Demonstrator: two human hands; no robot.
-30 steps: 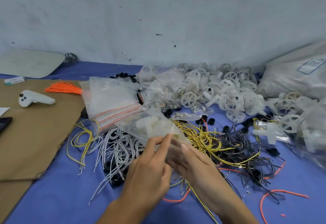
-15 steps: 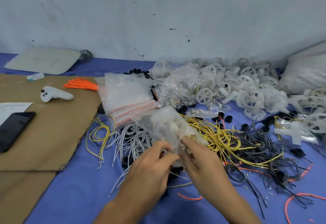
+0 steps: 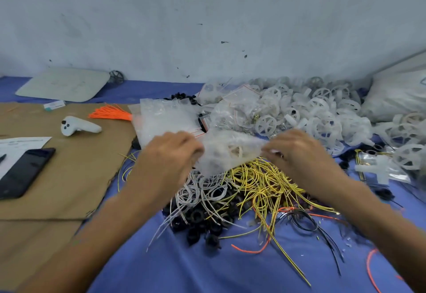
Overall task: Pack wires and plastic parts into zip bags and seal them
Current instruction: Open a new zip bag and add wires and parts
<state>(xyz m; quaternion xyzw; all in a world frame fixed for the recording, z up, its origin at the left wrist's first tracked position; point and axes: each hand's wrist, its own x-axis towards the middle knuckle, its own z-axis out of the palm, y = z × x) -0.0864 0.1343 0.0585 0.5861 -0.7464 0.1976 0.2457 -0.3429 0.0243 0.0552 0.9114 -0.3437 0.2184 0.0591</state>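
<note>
Zip bag (image 3: 230,152), left hand (image 3: 170,154) pinching one end, right hand (image 3: 297,152) the other

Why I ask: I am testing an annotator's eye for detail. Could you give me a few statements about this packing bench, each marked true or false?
1. The left hand and right hand each pinch one end of the zip bag. True.
2. The black phone lies among the wires. False: it lies on the cardboard.
3. The yellow wires lie right of the white wires. True.
4. The white controller sits among the plastic wheels. False: it lies on the cardboard, far to their left.
</note>
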